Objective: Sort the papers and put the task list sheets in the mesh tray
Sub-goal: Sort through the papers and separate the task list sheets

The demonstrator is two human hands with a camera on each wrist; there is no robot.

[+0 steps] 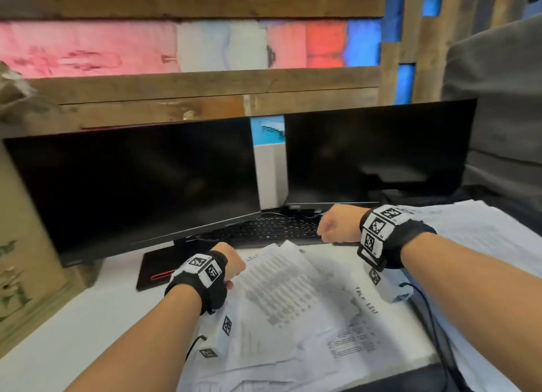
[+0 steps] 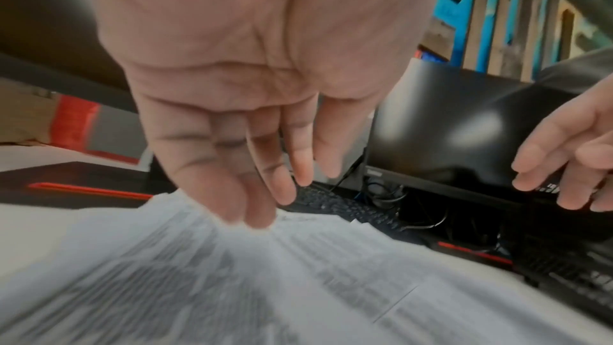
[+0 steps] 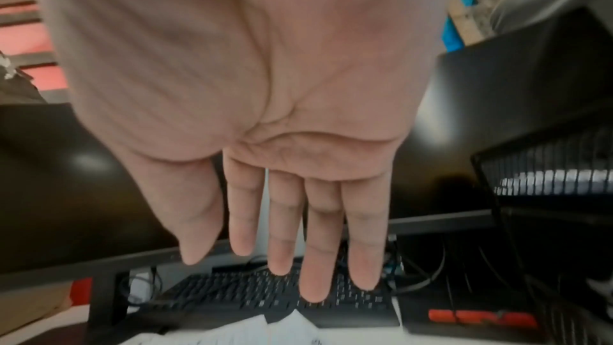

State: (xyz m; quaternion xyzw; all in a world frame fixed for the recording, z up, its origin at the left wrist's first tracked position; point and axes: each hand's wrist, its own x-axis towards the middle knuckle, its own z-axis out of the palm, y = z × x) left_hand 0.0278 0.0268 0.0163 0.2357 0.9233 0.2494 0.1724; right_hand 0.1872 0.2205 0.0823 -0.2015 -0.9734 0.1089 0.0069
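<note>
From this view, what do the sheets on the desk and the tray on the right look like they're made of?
Sheets: thin white printed paper, matte; edges overlap and lie flat.
Mesh tray: seemingly black wire mesh, probably metal; light shows through its fine bars.

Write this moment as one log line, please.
left hand: open, over papers | right hand: open, above keyboard | mesh tray: holds sheets

Left hand (image 1: 233, 264), right hand (image 1: 337, 223): bare, forearms unsleeved. Each wrist: black strap (image 1: 410, 239) carrying white blocks printed with black square-pattern markers (image 1: 378, 226); white camera box (image 1: 218, 337) beneath; thin black cable (image 1: 431, 312) trailing.
</note>
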